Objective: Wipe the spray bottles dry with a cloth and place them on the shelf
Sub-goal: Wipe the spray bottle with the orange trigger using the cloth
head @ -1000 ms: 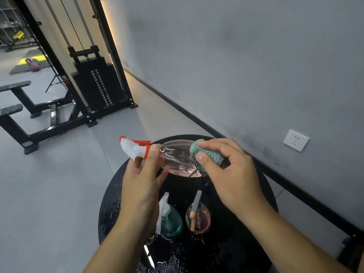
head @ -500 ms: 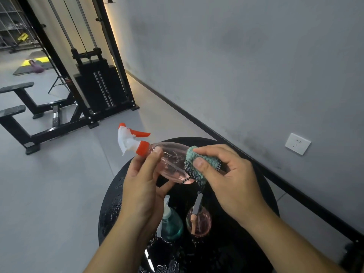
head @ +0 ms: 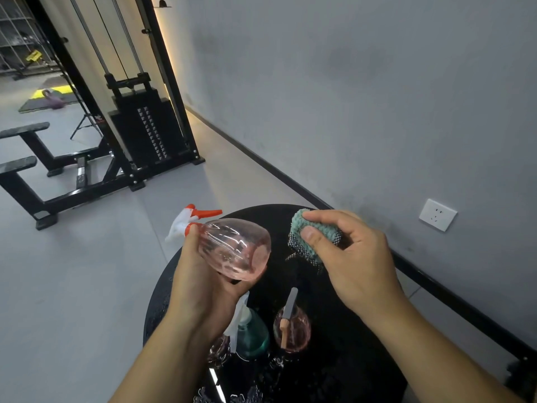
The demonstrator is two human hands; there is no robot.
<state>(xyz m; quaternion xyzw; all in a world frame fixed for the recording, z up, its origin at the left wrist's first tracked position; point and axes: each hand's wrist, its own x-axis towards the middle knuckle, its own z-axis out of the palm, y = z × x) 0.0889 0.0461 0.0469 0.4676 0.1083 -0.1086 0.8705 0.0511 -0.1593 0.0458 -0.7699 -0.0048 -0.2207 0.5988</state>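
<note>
While the left hand (head: 203, 289) is gripping the clear pink plastic spray bottle (head: 232, 248) w/ its white-and-orange trigger head (head: 189, 221), fingers curled under the body & thumb up near the orange collar, the bottle is lying tilted on its side in the air above the round black table (head: 348, 359), base turned toward the camera. Right hand (head: 348, 257) is pinching a folded teal cloth w/ black-and-white mesh backing (head: 313, 237), thumb on the near face, fingers wrapped over the top; cloth & bottle are sitting apart, a gap of dark tabletop showing btwn them.

Below the hands, 2 more bottles are standing upright on the wet tabletop: a teal glass-look bottle w/ white sprayer (head: 251, 330), partly hidden by the left wrist, and just beside it a small round pink bottle w/ grey-and-peach trigger (head: 292, 327). Water droplets are glinting along the table's near edge.

Behind, a black cable-weight machine (head: 145, 126) is standing by the grey wall, w/ black benches (head: 20, 164) to its left. A white wall socket (head: 438, 214) is sitting on the right. No readable writing anywhere; no shelf in view.
</note>
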